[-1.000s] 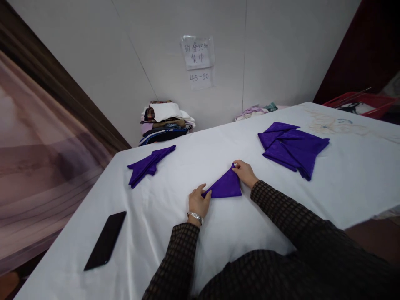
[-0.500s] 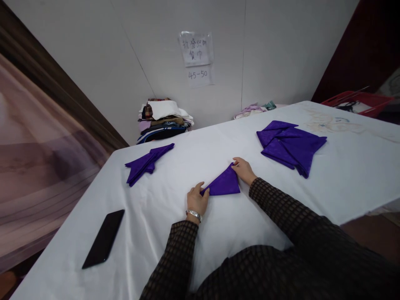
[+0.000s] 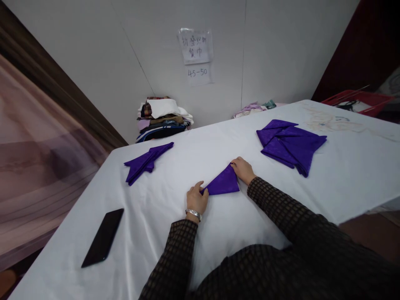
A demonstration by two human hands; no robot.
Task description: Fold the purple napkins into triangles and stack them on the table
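Observation:
A purple cloth napkin (image 3: 223, 182), folded into a triangle, lies on the white tablecloth in front of me. My left hand (image 3: 196, 199), with a silver bracelet at the wrist, pinches its narrow left corner. At its upper right corner my right hand (image 3: 243, 169) grips the edge between thumb and fingers. To the left rests a slim bundle of folded purple napkins (image 3: 145, 161). On the right is a larger pile of folded purple napkins (image 3: 289, 146), apart from both hands.
A black phone (image 3: 103, 237) lies on the white table (image 3: 150, 250) at the left. Stacked clothes (image 3: 164, 118) stand behind the far edge, near more fabric (image 3: 251, 109). A red basket (image 3: 371, 104) is at the far right. Handwritten paper (image 3: 196, 46) hangs on the wall.
The right-hand fingers have curled slightly more over the napkin's upper corner. Otherwise the hands and napkin stay nearly where they were; the view has shifted a little.

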